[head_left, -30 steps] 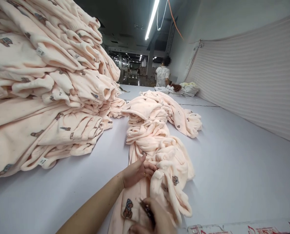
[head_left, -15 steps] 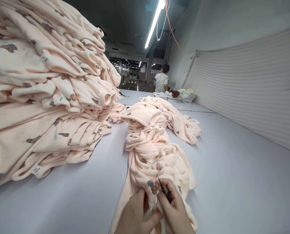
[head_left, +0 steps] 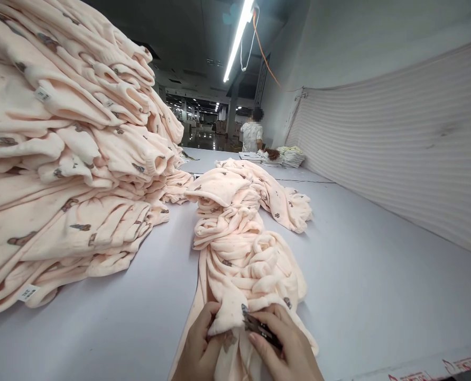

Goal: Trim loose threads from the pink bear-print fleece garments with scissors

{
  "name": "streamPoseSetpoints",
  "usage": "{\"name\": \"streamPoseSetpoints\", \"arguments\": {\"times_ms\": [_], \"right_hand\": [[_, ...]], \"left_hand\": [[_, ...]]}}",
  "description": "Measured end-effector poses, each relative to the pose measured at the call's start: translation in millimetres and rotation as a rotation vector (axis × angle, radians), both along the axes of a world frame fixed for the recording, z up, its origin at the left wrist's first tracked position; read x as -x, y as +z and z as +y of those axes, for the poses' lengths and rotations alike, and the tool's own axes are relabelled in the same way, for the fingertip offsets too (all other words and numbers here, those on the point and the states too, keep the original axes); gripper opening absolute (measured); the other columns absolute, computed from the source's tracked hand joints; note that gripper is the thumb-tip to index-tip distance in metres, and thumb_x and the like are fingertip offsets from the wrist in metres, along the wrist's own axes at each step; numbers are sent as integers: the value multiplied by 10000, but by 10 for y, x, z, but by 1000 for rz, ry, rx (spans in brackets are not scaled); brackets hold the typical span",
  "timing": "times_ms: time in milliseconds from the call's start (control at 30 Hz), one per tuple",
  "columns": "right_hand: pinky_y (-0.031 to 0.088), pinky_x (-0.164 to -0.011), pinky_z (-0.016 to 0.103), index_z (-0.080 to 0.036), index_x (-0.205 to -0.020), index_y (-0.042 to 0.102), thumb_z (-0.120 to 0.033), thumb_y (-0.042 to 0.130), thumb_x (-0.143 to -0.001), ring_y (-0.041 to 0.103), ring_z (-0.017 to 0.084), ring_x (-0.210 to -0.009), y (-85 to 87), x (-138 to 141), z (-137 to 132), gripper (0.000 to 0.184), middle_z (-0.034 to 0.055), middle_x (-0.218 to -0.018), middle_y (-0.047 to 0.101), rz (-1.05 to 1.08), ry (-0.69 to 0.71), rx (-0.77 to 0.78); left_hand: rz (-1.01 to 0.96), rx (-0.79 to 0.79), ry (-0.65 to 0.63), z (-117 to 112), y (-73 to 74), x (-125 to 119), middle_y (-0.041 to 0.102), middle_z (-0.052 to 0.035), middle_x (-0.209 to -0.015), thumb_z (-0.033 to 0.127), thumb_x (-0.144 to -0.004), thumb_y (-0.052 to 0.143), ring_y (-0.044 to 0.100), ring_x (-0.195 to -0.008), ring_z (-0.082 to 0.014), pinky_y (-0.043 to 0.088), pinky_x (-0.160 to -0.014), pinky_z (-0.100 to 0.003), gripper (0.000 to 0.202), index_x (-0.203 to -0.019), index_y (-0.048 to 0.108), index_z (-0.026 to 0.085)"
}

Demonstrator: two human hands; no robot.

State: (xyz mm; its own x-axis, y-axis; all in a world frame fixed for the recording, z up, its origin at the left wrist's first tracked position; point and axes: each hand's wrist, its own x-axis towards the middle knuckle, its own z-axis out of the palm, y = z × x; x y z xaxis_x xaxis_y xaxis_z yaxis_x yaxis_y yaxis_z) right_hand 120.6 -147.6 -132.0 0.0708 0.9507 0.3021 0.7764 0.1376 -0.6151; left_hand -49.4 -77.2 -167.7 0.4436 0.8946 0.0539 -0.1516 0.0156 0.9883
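A pale pink fleece garment [head_left: 235,275] with small printed figures lies bunched lengthwise on the table in front of me. My left hand [head_left: 199,344] is closed on a fold of it at the near end, thumb and fingers pinching the cloth. In my right hand [head_left: 286,344] are dark thread snips [head_left: 264,330], their tips against the fabric beside a printed figure. The fingers of that hand wrap round the snips and rest on the cloth. Whether the blades are apart I cannot tell.
A tall pile of similar pink garments [head_left: 80,132] rises at the left. The white table [head_left: 362,264] runs away from me, with stacked papers or cloth [head_left: 291,156] at its far end. A person [head_left: 251,132] stands beyond. Striped cloth [head_left: 397,148] hangs along the right wall.
My hands have moved apart slightly, and the left now grips a raised fold. The snips have tipped from upright to flatter, pointing left into the cloth. The view has shifted right.
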Motion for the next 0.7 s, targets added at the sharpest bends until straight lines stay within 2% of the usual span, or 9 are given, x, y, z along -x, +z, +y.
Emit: {"name": "streamPoseSetpoints", "arguments": {"times_ms": [133, 267, 333, 400, 467, 567, 700], "right_hand": [[499, -673, 280, -269, -1092, 595, -244, 594, -791, 630, 211, -829, -135, 113, 8, 302, 34, -952, 642, -66, -114, -120], [472, -672, 271, -235, -906, 590, -116, 459, -769, 608, 189, -766, -203, 60, 117, 223, 17, -837, 636, 3, -138, -150], [465, -651, 256, -224, -847, 556, -127, 442, -786, 599, 172, -718, -169, 11, 192, 162, 5, -779, 626, 88, -198, -163], [456, -604, 244, -223, -819, 511, -177, 456, -813, 582, 160, -657, -133, -28, 274, 72, -7, -734, 614, 151, -293, -188], [441, -565, 241, -226, -812, 478, -206, 462, -826, 563, 154, -613, -119, -50, 352, 29, -16, -702, 599, 148, -350, -206], [420, -554, 251, -227, -796, 476, -197, 462, -825, 548, 157, -600, -116, -63, 414, 44, -18, -692, 584, 49, -348, -204], [443, -599, 257, -229, -783, 518, -148, 498, -807, 570, 162, -665, -47, -81, 313, 86, -13, -742, 594, -3, -261, -109]], "left_hand": [[-22, 3, 16, -14, -3, -11, 574, -15, -773, 366, -798, 591, 522, -697, -176, 448, -657, -262, 191, -906, 582, 207], [36, -50, 66, -42, -39, 13, 605, -31, -866, 368, -797, 607, 562, -784, -192, 460, -752, -282, 242, -984, 557, 223], [60, -68, 129, -44, -33, 30, 622, -50, -965, 361, -769, 639, 574, -898, -218, 449, -826, -288, 318, -1048, 555, 232], [65, -68, 136, -24, 12, 44, 625, -53, -1024, 364, -745, 662, 564, -968, -228, 426, -879, -283, 385, -1097, 577, 233], [55, 45, 6, 18, 91, 50, 651, -41, -900, 385, -750, 651, 581, -872, -216, 445, -802, -274, 344, -1044, 642, 205], [-89, 320, -234, 90, 230, 41, 633, -15, -640, 409, -798, 581, 572, -632, -184, 444, -623, -276, 315, -952, 689, 157], [-228, 502, -339, 120, 342, 29, 655, -18, -557, 446, -840, 518, 603, -522, -200, 475, -639, -335, 392, -1068, 665, 163]]}}
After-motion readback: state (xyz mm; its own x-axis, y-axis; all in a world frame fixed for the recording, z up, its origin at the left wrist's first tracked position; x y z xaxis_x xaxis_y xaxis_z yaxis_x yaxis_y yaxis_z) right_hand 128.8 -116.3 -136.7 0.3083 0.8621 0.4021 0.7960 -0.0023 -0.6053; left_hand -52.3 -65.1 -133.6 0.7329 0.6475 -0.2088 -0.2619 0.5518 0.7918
